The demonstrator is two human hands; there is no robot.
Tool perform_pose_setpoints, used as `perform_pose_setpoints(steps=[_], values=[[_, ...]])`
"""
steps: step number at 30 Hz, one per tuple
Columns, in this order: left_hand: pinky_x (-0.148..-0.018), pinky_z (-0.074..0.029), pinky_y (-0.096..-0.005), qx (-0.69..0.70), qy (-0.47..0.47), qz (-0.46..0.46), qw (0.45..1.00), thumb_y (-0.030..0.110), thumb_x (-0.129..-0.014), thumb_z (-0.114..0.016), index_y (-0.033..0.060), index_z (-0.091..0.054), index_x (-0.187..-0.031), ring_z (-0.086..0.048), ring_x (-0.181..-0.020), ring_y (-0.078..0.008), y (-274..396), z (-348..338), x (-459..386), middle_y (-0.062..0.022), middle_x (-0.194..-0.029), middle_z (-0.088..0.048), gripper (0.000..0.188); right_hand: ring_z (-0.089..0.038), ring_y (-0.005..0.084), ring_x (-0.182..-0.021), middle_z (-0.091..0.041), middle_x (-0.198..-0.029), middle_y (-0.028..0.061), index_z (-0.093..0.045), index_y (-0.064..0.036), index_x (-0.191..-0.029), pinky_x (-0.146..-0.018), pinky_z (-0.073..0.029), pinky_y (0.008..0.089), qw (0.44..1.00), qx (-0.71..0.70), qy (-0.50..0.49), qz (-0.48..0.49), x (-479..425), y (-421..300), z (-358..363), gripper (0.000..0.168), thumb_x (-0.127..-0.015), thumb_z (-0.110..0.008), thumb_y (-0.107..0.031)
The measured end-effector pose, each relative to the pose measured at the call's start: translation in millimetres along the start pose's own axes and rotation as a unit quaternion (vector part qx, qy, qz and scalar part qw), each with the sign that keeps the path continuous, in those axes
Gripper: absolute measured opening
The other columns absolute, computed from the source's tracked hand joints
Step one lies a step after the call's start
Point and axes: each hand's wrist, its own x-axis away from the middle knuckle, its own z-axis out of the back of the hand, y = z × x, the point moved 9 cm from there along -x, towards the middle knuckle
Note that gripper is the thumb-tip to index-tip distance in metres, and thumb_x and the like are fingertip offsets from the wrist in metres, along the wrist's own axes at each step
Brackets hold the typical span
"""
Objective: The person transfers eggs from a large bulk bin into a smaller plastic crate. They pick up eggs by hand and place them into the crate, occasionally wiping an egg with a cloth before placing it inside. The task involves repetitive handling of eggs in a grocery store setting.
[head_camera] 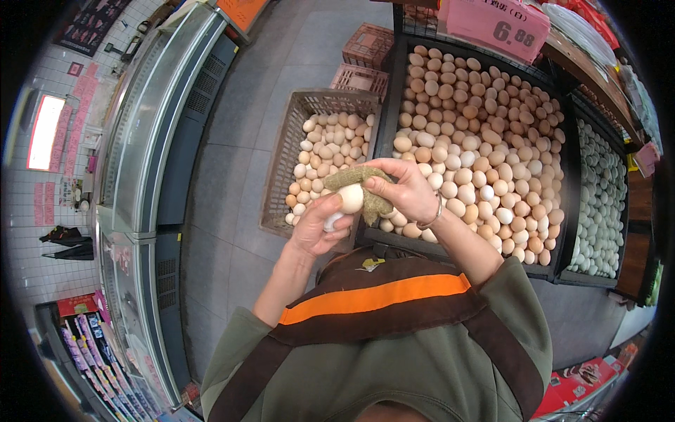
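Note:
My left hand (315,226) grips a cream-coloured egg (351,199) between thumb and fingers. Lower in the same palm sits a whiter egg (333,222), partly covered by the fingers. In my right hand (408,191) is a rough olive-brown cloth (358,178), pinched under the thumb. One fold of it lies along the top of the cream egg, and another hangs down at the egg's right side. Both hands are above the border between a brown plastic crate (275,158) of eggs and a black display bin (389,113) heaped with brown and cream eggs.
Pale greenish eggs (598,205) fill another bin at far right. Behind the crate stand reddish plastic crates (367,46). A pink price sign (493,29) rises over the large bin's back edge. Along the left runs a glass-topped display case (153,126), with grey tiled floor (232,174) between.

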Motion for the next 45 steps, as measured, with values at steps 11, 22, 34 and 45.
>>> perform_pose_setpoints(steps=[11, 22, 34, 45], values=[[-0.040, -0.032, -0.0141, -0.167, 0.076, -0.015, 0.983, 0.024, -0.092, -0.069, -0.0007, -0.063, -0.108, -0.047, -0.060, -0.0019, 10, -1, -2, 0.0000, -0.081, -0.059, 0.030, -0.061, 0.0070, -0.082, -0.071, -0.089, 0.0052, -0.068, 0.002, -0.110, -0.075, -0.052, 0.0257, 0.993, 0.107, 0.046, 0.003, -3, -5, 7, 0.029, -0.090, -0.070, -0.019], [-0.040, -0.029, -0.0149, -0.261, 0.131, -0.063, 0.954, 0.015, -0.087, -0.072, -0.0020, -0.065, -0.109, -0.044, -0.053, 0.0004, 22, -10, -5, 0.0026, -0.076, -0.060, 0.029, -0.064, 0.0099, -0.084, -0.071, -0.093, 0.0072, -0.064, 0.003, -0.112, -0.075, -0.053, 0.0272, 0.990, 0.107, 0.081, 0.031, -2, -6, 17, 0.037, -0.089, -0.072, -0.024], [-0.041, -0.030, -0.0146, -0.247, 0.106, -0.055, 0.962, 0.015, -0.091, -0.068, -0.0036, -0.061, -0.117, -0.042, -0.052, 0.0000, 14, -9, -13, -0.0006, -0.079, -0.062, 0.033, -0.062, 0.0088, -0.089, -0.069, -0.095, 0.0056, -0.063, 0.002, -0.109, -0.078, -0.051, 0.0261, 0.988, 0.093, 0.117, 0.042, 2, 2, 32, 0.027, -0.091, -0.068, -0.017], [-0.038, -0.034, -0.0135, -0.098, -0.002, 0.058, 0.994, 0.032, -0.093, -0.065, -0.0052, -0.058, -0.117, -0.047, -0.058, -0.0035, -21, -22, -46, -0.0070, -0.087, -0.061, 0.044, -0.068, 0.0236, -0.093, -0.070, -0.103, 0.0126, -0.061, -0.011, -0.128, -0.084, -0.051, 0.0329, 0.939, 0.335, 0.060, 0.037, 46, -36, 68, 0.064, -0.076, -0.078, -0.045]])
